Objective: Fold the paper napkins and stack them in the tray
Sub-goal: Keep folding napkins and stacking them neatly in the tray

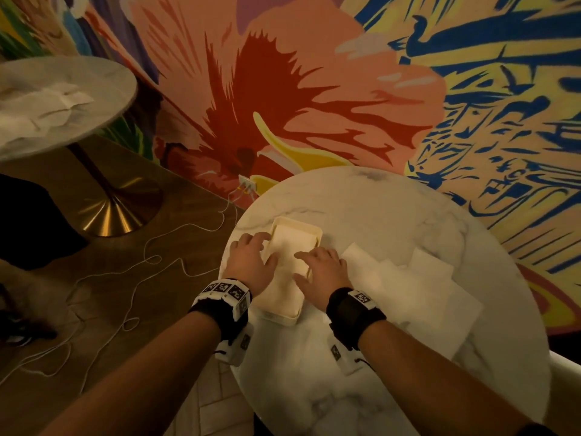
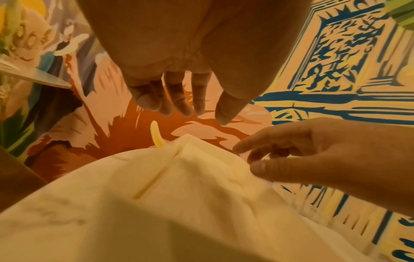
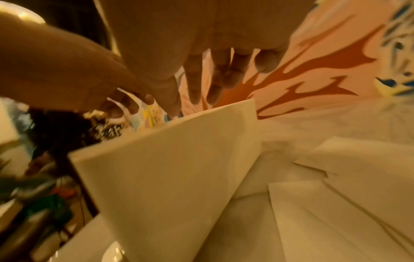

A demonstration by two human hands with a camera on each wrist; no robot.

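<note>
A cream tray [image 1: 315,230] sits on the left part of a round marble table [image 1: 393,215], with a folded napkin [image 1: 287,247] lying in it. My left hand [image 1: 248,256] rests over the tray's left rim with straight, spread fingers [image 2: 179,101] and its thumb on the napkin [image 2: 179,195]. My right hand [image 1: 320,269] lies flat on the napkin's right side; its thumb and fingertips [image 2: 257,159] touch the napkin's edge. From the right wrist, the fingers [image 3: 197,83] hang over the folded napkin [image 3: 168,168], with the left hand [image 3: 56,70] beyond it.
Several unfolded white napkins [image 1: 408,278] [image 3: 336,195] lie spread on the table right of the tray. The painted wall stands close behind the table. A second round table [image 1: 103,73] with napkins on it stands at the upper left on a brass base [image 1: 116,209]. White cables [image 1: 141,262] trail on the floor.
</note>
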